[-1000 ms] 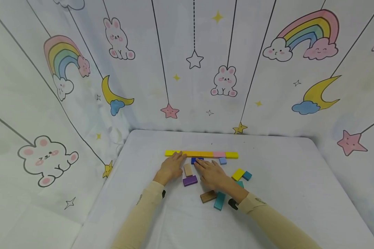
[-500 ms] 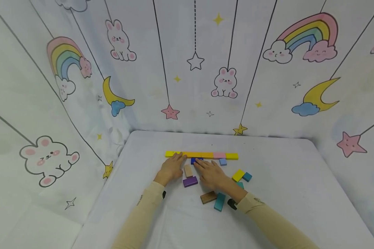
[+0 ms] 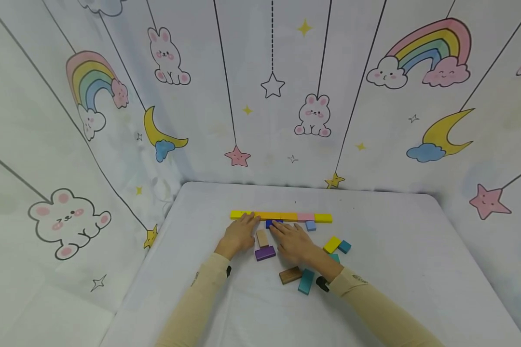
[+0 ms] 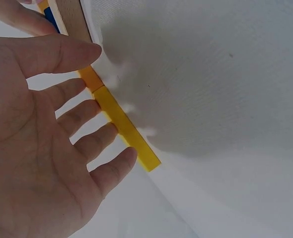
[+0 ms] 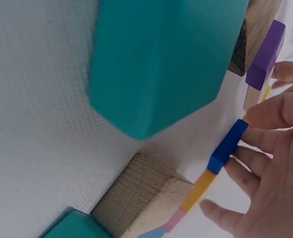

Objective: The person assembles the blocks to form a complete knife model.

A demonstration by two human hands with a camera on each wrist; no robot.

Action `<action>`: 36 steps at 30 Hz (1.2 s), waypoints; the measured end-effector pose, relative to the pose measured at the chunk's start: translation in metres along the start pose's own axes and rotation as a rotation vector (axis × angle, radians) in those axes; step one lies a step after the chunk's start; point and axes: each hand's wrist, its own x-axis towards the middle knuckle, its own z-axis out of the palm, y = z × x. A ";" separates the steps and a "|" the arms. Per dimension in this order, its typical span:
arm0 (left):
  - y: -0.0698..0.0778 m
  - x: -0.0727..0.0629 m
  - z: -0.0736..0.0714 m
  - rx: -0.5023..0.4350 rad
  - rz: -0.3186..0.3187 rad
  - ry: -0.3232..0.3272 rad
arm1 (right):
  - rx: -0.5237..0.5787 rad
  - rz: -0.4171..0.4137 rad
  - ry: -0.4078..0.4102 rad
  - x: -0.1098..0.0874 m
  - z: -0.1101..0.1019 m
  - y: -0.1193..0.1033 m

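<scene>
A straight row of blocks runs across the table: a yellow block point(image 3: 236, 214) at the left end, orange blocks point(image 3: 269, 215), a pink block point(image 3: 306, 217) and another yellow block point(image 3: 323, 218) at the right end. My left hand point(image 3: 239, 233) touches the row's left part, its relaxed fingertips along the yellow block's near edge in the left wrist view. Just in front of the orange blocks lies a dark blue block point(image 5: 228, 146). Against it rest the fingertips of my right hand point(image 3: 294, 241), partly covering it in the head view.
Between the hands lie a pale wooden block point(image 3: 262, 238) and a purple block point(image 3: 265, 253). Nearer are a brown block point(image 3: 290, 275) and a teal block point(image 3: 306, 282). A light blue block point(image 3: 310, 225), a loose yellow block point(image 3: 332, 244) and a blue-green block point(image 3: 344, 246) lie right.
The head view has shifted slightly. Both hands and the blocks stay in nearly the same places.
</scene>
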 end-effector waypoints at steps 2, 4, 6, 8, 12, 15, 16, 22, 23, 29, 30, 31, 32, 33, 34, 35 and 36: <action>0.000 0.000 0.000 0.000 0.001 0.001 | 0.000 0.003 0.003 0.001 0.001 0.000; 0.001 -0.001 0.000 0.001 0.000 0.001 | -0.005 0.004 0.007 0.002 0.002 0.001; 0.001 -0.001 0.000 0.005 -0.002 -0.002 | -0.007 0.003 0.013 0.003 0.002 0.001; 0.001 0.000 0.000 0.006 -0.005 -0.007 | -0.007 0.005 0.012 0.003 0.002 0.001; 0.000 0.002 0.002 0.000 -0.009 -0.010 | -0.010 0.013 0.010 0.003 0.001 0.001; -0.002 0.005 0.005 0.003 -0.017 -0.019 | -0.008 0.018 0.014 0.004 0.002 0.001; -0.003 0.006 0.006 0.007 -0.018 -0.021 | -0.003 0.017 0.018 0.004 0.003 0.001; -0.003 0.006 0.005 0.013 -0.012 -0.020 | 0.008 0.004 0.048 0.005 0.008 0.003; -0.003 0.006 0.004 0.010 -0.010 -0.019 | 0.006 0.001 0.053 0.005 0.009 0.003; -0.005 0.008 0.006 0.014 -0.011 -0.032 | 0.019 -0.013 0.091 0.005 0.010 0.002; -0.005 0.009 0.006 0.017 -0.011 -0.032 | 0.021 -0.015 0.101 0.005 0.010 0.002; -0.006 0.009 0.007 0.014 -0.009 -0.023 | 0.019 -0.018 0.111 0.005 0.010 0.001; -0.006 0.008 0.007 0.013 -0.006 -0.019 | 0.017 -0.020 0.121 0.005 0.010 0.000; -0.006 0.008 0.007 0.016 -0.007 -0.021 | 0.012 -0.020 0.127 0.004 0.009 0.000; -0.006 0.008 0.007 0.012 -0.004 -0.016 | 0.006 -0.024 0.137 0.004 0.010 -0.001; -0.006 0.007 0.006 0.006 0.000 -0.009 | 0.004 -0.029 0.141 0.004 0.009 -0.002; -0.005 0.007 0.005 0.003 0.000 -0.009 | 0.007 -0.036 0.142 0.003 0.009 -0.003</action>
